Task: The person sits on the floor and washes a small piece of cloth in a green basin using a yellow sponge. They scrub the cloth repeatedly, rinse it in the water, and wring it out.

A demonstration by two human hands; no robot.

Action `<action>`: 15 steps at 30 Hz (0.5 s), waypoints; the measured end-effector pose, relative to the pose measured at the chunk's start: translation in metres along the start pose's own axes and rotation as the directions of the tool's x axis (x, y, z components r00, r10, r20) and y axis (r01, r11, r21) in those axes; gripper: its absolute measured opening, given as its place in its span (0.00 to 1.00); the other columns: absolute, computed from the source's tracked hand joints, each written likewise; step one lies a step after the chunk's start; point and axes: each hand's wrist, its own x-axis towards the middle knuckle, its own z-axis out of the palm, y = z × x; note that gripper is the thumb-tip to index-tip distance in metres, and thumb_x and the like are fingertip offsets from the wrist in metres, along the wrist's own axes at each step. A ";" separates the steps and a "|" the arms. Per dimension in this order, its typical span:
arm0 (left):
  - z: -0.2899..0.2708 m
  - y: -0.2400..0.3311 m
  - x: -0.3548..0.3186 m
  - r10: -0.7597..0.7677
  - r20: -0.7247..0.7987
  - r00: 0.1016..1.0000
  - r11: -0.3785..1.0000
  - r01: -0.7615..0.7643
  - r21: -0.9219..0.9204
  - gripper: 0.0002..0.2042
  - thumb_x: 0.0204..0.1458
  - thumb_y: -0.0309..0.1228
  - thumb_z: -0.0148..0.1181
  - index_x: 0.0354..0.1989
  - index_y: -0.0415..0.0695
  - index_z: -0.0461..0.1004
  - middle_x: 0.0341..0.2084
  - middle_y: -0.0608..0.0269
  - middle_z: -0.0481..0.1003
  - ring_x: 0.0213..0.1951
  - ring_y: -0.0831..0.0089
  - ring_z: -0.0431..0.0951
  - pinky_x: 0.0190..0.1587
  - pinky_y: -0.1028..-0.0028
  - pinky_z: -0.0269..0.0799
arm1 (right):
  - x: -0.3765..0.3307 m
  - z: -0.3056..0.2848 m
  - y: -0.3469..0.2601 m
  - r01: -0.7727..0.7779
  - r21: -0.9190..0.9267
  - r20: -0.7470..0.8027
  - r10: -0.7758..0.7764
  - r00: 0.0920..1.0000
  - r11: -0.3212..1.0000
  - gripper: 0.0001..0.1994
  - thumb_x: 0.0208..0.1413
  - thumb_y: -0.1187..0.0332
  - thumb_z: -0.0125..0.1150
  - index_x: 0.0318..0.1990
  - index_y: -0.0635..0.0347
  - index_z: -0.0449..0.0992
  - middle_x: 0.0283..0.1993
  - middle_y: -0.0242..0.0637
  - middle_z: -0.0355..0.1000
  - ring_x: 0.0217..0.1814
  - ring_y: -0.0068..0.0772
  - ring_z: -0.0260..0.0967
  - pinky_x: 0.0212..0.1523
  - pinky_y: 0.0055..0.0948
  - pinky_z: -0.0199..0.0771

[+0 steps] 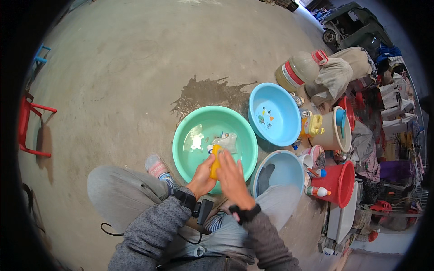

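Seated person's left hand [202, 176] grips a yellow item [215, 166] over a green basin [190, 122] of water, right hand [232, 177] flat against it, seemingly mid-scrub; rinsing likely calls for dipping

Soft, even daylight fills the scene, bright enough to show colours cleanly; the concrete floor [135, 67] reads pale grey with no hard glare; shadows are faint and short, a dim one beside the red stool [31, 128] at the floor's left edge; a white glint sits on the water in the green basin [181, 135]; the fisheye bends everything toward a black circular rim; the cluttered right edge turns darker and slightly smeared.
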 end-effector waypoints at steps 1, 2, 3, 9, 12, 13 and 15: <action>-0.001 0.000 0.000 0.038 -0.016 0.999 0.999 -0.037 0.021 0.21 0.66 0.43 0.35 0.60 0.44 0.61 0.53 0.60 0.69 0.54 0.67 0.70 0.60 0.65 0.63 | 0.000 0.000 0.000 -0.029 0.040 -0.005 0.029 1.000 0.999 0.28 0.64 0.57 0.43 0.67 0.63 0.53 0.71 0.50 0.47 0.75 0.48 0.42 0.68 0.56 0.36; -0.002 -0.001 0.000 0.041 -0.020 0.999 0.999 -0.040 0.022 0.21 0.66 0.43 0.35 0.60 0.44 0.62 0.52 0.60 0.69 0.54 0.67 0.70 0.60 0.65 0.63 | 0.001 0.001 0.000 -0.031 0.025 0.044 0.030 0.999 0.999 0.28 0.64 0.58 0.42 0.67 0.63 0.53 0.71 0.50 0.47 0.74 0.47 0.43 0.68 0.56 0.37; -0.003 0.000 0.001 0.056 0.005 0.998 0.998 -0.056 0.005 0.21 0.66 0.43 0.35 0.60 0.44 0.62 0.52 0.60 0.69 0.54 0.66 0.70 0.60 0.65 0.63 | 0.001 0.002 0.001 -0.021 -0.005 0.086 0.021 0.996 1.000 0.27 0.65 0.59 0.41 0.67 0.63 0.53 0.71 0.50 0.48 0.74 0.46 0.44 0.68 0.57 0.38; -0.005 0.000 0.003 0.024 -0.009 1.000 0.999 -0.024 0.025 0.21 0.66 0.44 0.34 0.60 0.44 0.61 0.54 0.59 0.68 0.55 0.66 0.69 0.59 0.64 0.64 | -0.002 0.005 0.003 -0.026 0.058 0.006 0.026 1.000 0.998 0.28 0.65 0.56 0.41 0.68 0.61 0.52 0.72 0.47 0.46 0.75 0.46 0.40 0.69 0.55 0.35; -0.005 -0.001 0.003 0.000 -0.011 1.000 0.998 0.000 0.067 0.21 0.66 0.44 0.35 0.60 0.44 0.60 0.54 0.59 0.68 0.55 0.66 0.70 0.59 0.64 0.64 | -0.002 0.002 0.001 -0.043 -0.020 0.166 0.045 0.985 0.999 0.26 0.66 0.59 0.38 0.67 0.62 0.54 0.71 0.48 0.48 0.74 0.46 0.44 0.68 0.55 0.38; -0.005 -0.002 0.003 0.046 -0.022 0.999 0.994 -0.044 0.101 0.21 0.66 0.44 0.35 0.60 0.44 0.60 0.54 0.59 0.68 0.55 0.66 0.69 0.59 0.64 0.65 | -0.001 0.000 0.000 -0.075 0.034 0.192 0.067 0.979 0.997 0.26 0.66 0.58 0.37 0.67 0.63 0.54 0.71 0.48 0.48 0.74 0.47 0.43 0.68 0.55 0.38; -0.005 -0.002 0.002 0.015 -0.013 1.000 0.999 -0.015 0.036 0.21 0.66 0.44 0.36 0.60 0.44 0.61 0.55 0.58 0.68 0.55 0.66 0.69 0.58 0.65 0.66 | -0.001 -0.001 -0.003 -0.069 0.079 0.081 0.062 0.995 0.995 0.28 0.65 0.55 0.39 0.68 0.62 0.53 0.72 0.49 0.46 0.75 0.48 0.41 0.69 0.53 0.35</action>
